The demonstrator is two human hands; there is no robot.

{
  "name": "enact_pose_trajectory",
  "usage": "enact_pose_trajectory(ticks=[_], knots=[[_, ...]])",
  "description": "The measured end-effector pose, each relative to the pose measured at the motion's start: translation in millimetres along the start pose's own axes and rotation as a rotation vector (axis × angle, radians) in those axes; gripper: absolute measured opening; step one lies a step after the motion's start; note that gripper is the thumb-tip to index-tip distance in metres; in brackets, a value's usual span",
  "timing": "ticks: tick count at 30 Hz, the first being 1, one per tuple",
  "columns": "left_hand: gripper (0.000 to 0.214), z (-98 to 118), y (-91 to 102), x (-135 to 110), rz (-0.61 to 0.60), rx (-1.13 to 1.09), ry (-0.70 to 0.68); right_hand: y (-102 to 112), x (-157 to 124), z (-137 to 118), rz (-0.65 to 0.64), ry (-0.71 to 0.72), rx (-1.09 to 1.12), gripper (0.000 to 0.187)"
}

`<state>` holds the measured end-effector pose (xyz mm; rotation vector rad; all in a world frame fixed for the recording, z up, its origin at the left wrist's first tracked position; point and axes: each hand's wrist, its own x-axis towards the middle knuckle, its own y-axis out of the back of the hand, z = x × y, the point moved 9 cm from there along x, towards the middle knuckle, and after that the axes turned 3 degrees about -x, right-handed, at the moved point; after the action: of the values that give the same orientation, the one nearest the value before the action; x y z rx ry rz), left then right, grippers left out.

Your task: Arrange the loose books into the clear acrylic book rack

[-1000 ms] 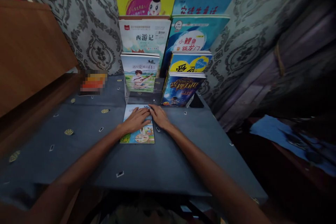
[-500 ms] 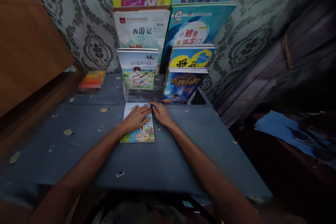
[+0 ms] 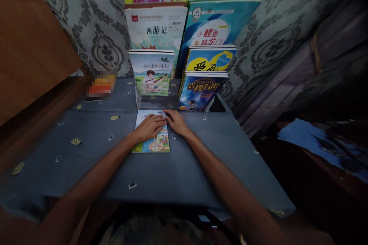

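A thin paperback book (image 3: 156, 146) with a pale blue, painted cover lies flat on the cloth-covered table. My left hand (image 3: 150, 127) rests across its middle, palm down and fingers stretched toward the right edge, hiding much of the cover. At the book's upper right corner, my right hand (image 3: 176, 122) has its thumb and forefinger close together on the edge; the fingertips are partly hidden. Just behind the book stands a clear display rack (image 3: 156, 103). Its lowest left slot holds a book with a guitar player (image 3: 152, 76), and its lowest right slot a dark blue book (image 3: 199, 92).
More books, such as a white one (image 3: 155, 26) and a teal one (image 3: 221, 23), rise in tiers behind. A black phone-like object (image 3: 217, 104) lies right of the rack. A blurred orange-red item (image 3: 100, 85) sits left, near a brown wooden panel (image 3: 34, 46). Patterned curtains (image 3: 106, 46) hang behind.
The whole view has shifted slightly, so the table and books sit a little higher. Both hands stay at the book, with hardly any movement of their own.
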<state>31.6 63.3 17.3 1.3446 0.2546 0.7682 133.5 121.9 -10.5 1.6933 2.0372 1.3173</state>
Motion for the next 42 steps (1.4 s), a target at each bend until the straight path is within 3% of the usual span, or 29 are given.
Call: enact_pose_trajectory(ticks=[24, 42], knots=[[0.038, 25.5, 5.5, -17.6, -0.017, 0.031, -0.117, 1.4, 0.2, -3.8, -0.020, -0.028, -0.025, 0.042], [0.037, 62.9, 9.8, -46.9, -0.006, -0.226, -0.214, -0.2, -0.3, -5.3, -0.037, -0.019, -0.100, 0.041]])
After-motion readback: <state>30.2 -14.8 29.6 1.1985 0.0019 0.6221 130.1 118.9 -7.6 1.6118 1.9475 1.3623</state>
